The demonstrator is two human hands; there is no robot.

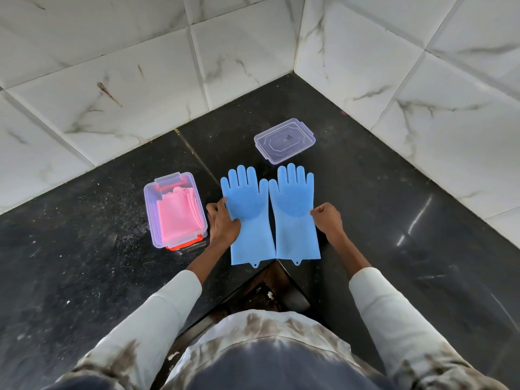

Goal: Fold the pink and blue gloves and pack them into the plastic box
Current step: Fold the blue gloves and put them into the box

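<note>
**Inspector:** Report the surface and its limits.

**Assistant:** A black counter (365, 220) set into a corner. White marble-patterned wall tiles (112, 80) bound it on the far left and far right, meeting behind the work. The near edge forms an inward notch just below the glove cuffs.

**Inspector:** Position of the task items?

**Assistant:** Two blue gloves lie flat side by side, palms up, fingertips toward the corner, inner edges touching. The left blue glove (247, 218) and the right blue glove (295, 215) have their cuffs at the notch edge. The pink gloves (177, 215) sit folded inside the plastic box (150, 204), which stands open just left of the blue pair. Its clear lid (284, 140) lies apart, beyond the gloves' fingertips.

**Inspector:** Hands?

**Assistant:** The left hand (223, 223) rests on the outer edge of the left blue glove, fingers curled around that edge. The right hand (327, 219) has its fingers closed at the outer edge of the right blue glove; whether they pinch it I cannot tell.

**Inspector:** Free room?

**Assistant:** Open counter to the right of the gloves and to the left of the box.
</note>
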